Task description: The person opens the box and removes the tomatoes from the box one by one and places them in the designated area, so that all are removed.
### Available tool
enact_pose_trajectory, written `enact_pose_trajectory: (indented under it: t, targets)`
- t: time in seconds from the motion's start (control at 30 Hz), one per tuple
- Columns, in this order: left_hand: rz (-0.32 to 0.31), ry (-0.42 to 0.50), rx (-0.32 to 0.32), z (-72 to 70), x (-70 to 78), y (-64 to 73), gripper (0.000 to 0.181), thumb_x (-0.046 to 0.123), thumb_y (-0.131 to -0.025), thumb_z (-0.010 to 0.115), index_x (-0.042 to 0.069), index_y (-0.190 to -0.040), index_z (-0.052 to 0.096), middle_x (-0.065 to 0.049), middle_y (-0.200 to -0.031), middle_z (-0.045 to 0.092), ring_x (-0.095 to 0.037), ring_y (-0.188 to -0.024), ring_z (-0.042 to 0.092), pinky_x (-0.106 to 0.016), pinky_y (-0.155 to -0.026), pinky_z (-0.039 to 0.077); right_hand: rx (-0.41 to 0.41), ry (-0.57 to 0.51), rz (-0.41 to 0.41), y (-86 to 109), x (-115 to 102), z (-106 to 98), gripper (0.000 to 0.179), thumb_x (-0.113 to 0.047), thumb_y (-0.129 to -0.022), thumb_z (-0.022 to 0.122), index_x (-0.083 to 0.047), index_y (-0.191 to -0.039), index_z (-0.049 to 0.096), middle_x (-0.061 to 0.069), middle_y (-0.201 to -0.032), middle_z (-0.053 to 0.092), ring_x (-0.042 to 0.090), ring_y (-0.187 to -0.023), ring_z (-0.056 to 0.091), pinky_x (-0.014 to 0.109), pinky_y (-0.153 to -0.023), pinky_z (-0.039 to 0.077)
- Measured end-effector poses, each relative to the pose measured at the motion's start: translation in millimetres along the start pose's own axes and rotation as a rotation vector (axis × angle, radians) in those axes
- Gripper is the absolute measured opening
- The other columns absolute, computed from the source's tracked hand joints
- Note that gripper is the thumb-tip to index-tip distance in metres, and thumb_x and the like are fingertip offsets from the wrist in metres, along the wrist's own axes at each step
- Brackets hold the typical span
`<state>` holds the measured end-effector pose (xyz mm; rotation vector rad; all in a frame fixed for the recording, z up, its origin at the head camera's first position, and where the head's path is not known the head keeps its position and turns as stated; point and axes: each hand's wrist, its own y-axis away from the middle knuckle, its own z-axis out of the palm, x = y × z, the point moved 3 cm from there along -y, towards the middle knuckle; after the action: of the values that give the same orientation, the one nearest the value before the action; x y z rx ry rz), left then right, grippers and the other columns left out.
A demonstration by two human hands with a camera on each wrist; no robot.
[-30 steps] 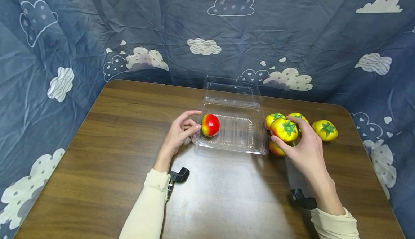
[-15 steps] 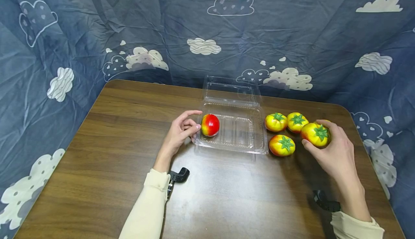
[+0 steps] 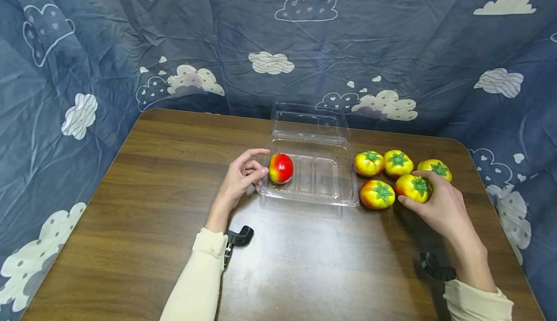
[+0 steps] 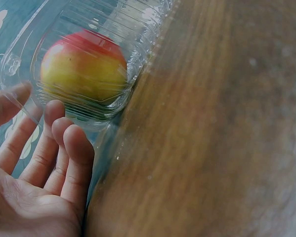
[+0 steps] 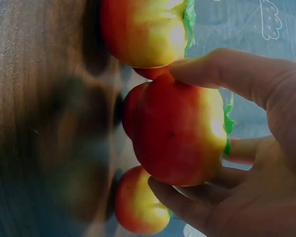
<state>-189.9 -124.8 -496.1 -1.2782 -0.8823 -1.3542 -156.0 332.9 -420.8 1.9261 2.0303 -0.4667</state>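
Observation:
My left hand (image 3: 238, 178) is at the left rim of a clear plastic clamshell container (image 3: 315, 197), pinching the rim between thumb and index finger. Inside it, at the left end, sits a red and yellow tomato (image 3: 281, 168), seen through the plastic wall in the left wrist view. On the right, my right hand (image 3: 444, 205) grips a yellow-red tomato (image 3: 412, 188) with a green star-shaped top, thumb on one side and fingers on the other. In the right wrist view this gripped tomato (image 5: 180, 131) overlaps its neighbours.
Several like tomatoes stand around it: one tomato (image 3: 377, 195) at front left, two behind, and another tomato (image 3: 436, 167) at the back right. The container's lid (image 3: 311, 120) lies folded back toward the patterned cloth (image 3: 243, 36) behind the wooden table (image 3: 143, 205).
My right hand has carried its tomato rightward from above the other tomatoes, then a little back left and down beside the front one. The left hand has stayed at the container.

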Motion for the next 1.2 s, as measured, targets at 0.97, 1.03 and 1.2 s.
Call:
enact_pose_trajectory:
  t: [0.97, 1.03, 1.2]
  targets:
    - [0.008, -0.002, 0.006, -0.3, 1.6, 0.6, 0.048, -0.004, -0.096, 0.07, 0.003, -0.142, 0.06, -0.017, -0.082, 0.065, -0.015, -0.058, 0.057, -0.023, -0.05, 0.053, -0.135, 0.034, -0.004, -4.8, 11.9, 10.4, 0.075, -0.038, -0.086, 0.087, 0.002, -0.139, 0.053, 0.036, -0.127, 0.061, 0.053, -0.105, 0.059, 0.064, -0.087, 0.048]
    - [0.007, -0.001, 0.005, -0.2, 1.2, 0.5, 0.048, -0.004, -0.096, 0.07, 0.003, -0.142, 0.06, -0.017, -0.082, 0.065, -0.015, -0.058, 0.057, -0.023, -0.05, 0.053, -0.14, 0.033, -0.004, -4.5, 12.1, 10.3, 0.077, -0.039, -0.086, 0.087, 0.002, -0.141, 0.052, 0.037, -0.13, 0.06, 0.054, -0.107, 0.059, 0.066, -0.088, 0.047]
    - [0.005, 0.002, 0.001, 0.7, 0.6, -0.1, 0.048, -0.005, -0.096, 0.07, 0.001, -0.142, 0.059, -0.019, -0.082, 0.065, -0.014, -0.058, 0.057, -0.023, -0.051, 0.053, -0.147, 0.036, -0.001, -3.9, 12.2, 9.6, 0.081, -0.039, -0.086, 0.087, 0.002, -0.144, 0.05, 0.037, -0.132, 0.059, 0.054, -0.107, 0.058, 0.068, -0.089, 0.047]
